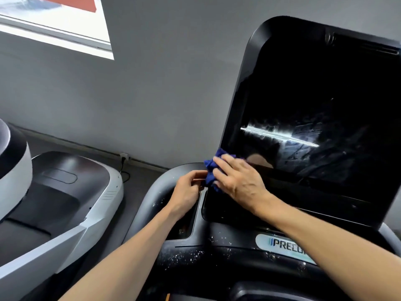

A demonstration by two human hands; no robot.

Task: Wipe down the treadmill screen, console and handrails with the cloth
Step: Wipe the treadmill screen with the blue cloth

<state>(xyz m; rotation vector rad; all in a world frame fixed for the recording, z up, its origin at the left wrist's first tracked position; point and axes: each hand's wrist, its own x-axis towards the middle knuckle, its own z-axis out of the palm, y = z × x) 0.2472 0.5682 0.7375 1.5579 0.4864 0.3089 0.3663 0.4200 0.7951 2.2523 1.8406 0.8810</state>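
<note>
Blue cloth (211, 172) at screen (314, 118), "PRECO" badge (284, 246)

The screen (314, 118) is set upright on the rear of the console (234, 246), toward its right side. A cloth (210, 172) is held against the screen's lower left corner, under the right hand (236, 178). The left hand (187, 192) is placed just left of the cloth, touching its lower edge, above a recessed tray (184, 224) in the console's left part. A logo plate (284, 246) is fixed on the console below the screen's bottom edge. A handrail (149, 192) is curved around the console's left edge. Another machine (65, 192) is stood to the left, well apart, and a wall (162, 94) is seen behind both.
</note>
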